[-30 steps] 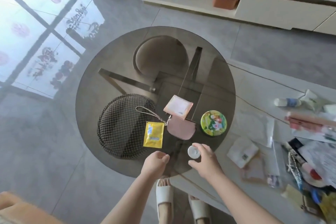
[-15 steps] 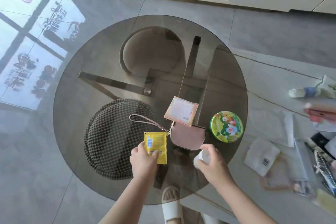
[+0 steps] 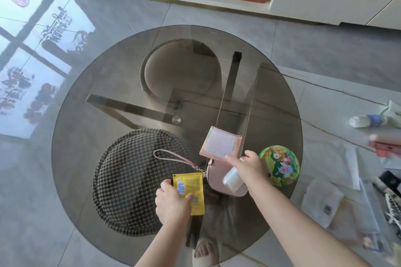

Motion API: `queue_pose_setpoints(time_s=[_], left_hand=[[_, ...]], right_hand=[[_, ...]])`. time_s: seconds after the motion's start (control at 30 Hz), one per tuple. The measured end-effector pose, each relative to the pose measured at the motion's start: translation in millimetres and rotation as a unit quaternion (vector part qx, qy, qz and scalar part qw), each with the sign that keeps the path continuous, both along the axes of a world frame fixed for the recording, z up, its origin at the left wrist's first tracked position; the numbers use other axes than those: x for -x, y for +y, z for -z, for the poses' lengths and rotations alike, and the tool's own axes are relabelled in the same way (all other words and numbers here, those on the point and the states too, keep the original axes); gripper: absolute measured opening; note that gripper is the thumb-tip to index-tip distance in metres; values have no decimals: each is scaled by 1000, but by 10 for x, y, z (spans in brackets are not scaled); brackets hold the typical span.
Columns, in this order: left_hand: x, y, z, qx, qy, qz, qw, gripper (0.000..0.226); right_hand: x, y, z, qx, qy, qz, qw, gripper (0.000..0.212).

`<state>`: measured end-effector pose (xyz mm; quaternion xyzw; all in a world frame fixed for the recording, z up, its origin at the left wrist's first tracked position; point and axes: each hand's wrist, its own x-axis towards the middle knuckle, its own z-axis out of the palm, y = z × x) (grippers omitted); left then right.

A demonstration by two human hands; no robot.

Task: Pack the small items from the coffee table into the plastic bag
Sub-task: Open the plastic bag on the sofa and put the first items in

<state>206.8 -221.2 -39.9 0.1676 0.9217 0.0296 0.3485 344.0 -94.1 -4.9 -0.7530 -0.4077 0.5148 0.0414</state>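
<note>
Both our hands on small items at the near edge of the glass coffee table [image 3: 112,84].

Nearest, our left hand [image 3: 172,201] pinches the yellow sachet [image 3: 191,186] beside the houndstooth hat [image 3: 130,178]. Our right hand [image 3: 249,169] curls round a small white bottle [image 3: 233,178] above the pink pouch [image 3: 217,175], fingertips touching the pink card [image 3: 220,146]. The floral tin [image 3: 280,166] sits just right.

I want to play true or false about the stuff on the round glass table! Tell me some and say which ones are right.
1. The left hand pinches the yellow packet. True.
2. The right hand holds nothing. False: it grips a small white jar.
3. The green tin sits right of the pink purse. True.
4. The checked hat lies on the floor. False: it lies on the table.
</note>
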Motion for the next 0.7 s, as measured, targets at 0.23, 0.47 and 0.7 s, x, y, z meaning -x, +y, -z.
queue_pose_setpoints(time_s=[0.23, 0.47, 0.7], left_hand=[[16, 37, 47, -11, -25, -19, 999, 54], [26, -18, -114, -90, -130, -63, 985, 16], [-80, -14, -743, -157, -218, -129, 955, 11]], right_hand=[[82, 91, 136, 41, 14, 75, 996, 50], [34, 8, -82, 54, 125, 154, 979, 21], [-445, -285, -660, 28, 153, 139, 978, 9]])
